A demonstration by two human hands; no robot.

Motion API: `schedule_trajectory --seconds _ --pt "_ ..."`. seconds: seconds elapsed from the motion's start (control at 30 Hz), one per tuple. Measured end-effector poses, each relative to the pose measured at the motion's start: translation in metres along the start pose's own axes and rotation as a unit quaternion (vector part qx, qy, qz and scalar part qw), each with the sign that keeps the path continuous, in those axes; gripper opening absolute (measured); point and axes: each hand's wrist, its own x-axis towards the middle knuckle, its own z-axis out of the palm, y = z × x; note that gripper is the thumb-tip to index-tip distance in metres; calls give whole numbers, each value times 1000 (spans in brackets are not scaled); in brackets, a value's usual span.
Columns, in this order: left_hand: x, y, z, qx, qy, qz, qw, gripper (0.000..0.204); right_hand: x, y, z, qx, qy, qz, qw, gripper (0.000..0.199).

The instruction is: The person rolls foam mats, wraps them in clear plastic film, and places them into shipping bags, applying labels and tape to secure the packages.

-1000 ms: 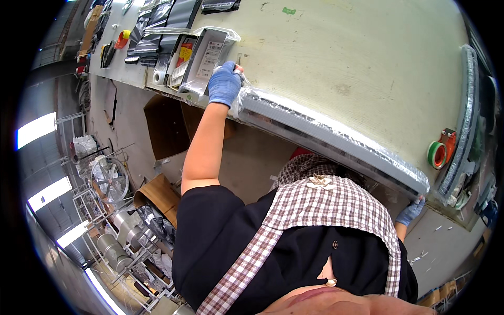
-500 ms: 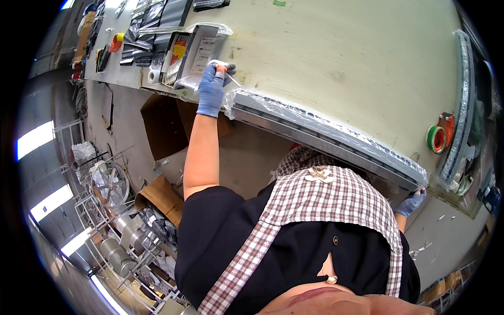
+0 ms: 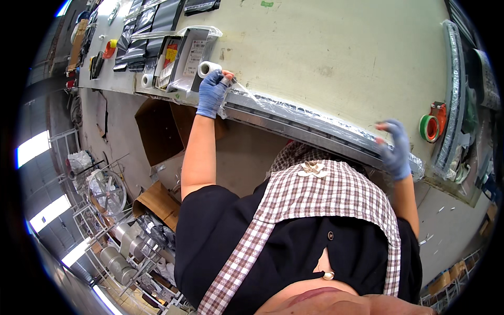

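My left hand [image 3: 212,94], in a blue glove with bare fingertips, is closed on a white-cored roll of clear film [image 3: 209,69] at the left end of a long grey slatted bundle [image 3: 310,122]. A strip of the film runs from the fingers toward the bundle. Clear film covers much of the bundle, which lies along the table's front edge. Over its right part hovers my right hand [image 3: 396,151], gloved alike and slightly blurred, with the fingers apart and nothing seen in them.
Left of the roll sits a grey box [image 3: 195,52] in clear plastic with papers beside it. A tape dispenser [image 3: 433,123] with green-edged tape rests at the right, next to another wrapped strip [image 3: 452,100]. The pale table [image 3: 325,47] stretches ahead; an open cardboard box [image 3: 157,128] stands below it.
My right hand has risen from the bundle's right end and moved left over it, fingers apart. My left hand has shifted slightly down, and the roll now shows its end.
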Motion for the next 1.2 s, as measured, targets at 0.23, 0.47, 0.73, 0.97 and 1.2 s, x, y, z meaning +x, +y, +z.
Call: schedule_trajectory --seconds 0.23,0.47,0.73,0.97,1.2 --pt "3 2 11 68 56 20 996 9 128 -104 122 -87 -219 -63 970 55" --pt "-6 1 8 25 61 4 998 11 166 -100 193 -134 -141 -84 977 21" --pt "3 6 30 53 73 6 996 8 185 -89 166 -136 -203 -59 968 24" --pt "2 3 68 147 187 -6 971 9 115 -46 115 -132 -159 -68 976 29" --pt "5 0 69 201 239 38 949 8 126 -29 109 -221 -151 -13 963 26"
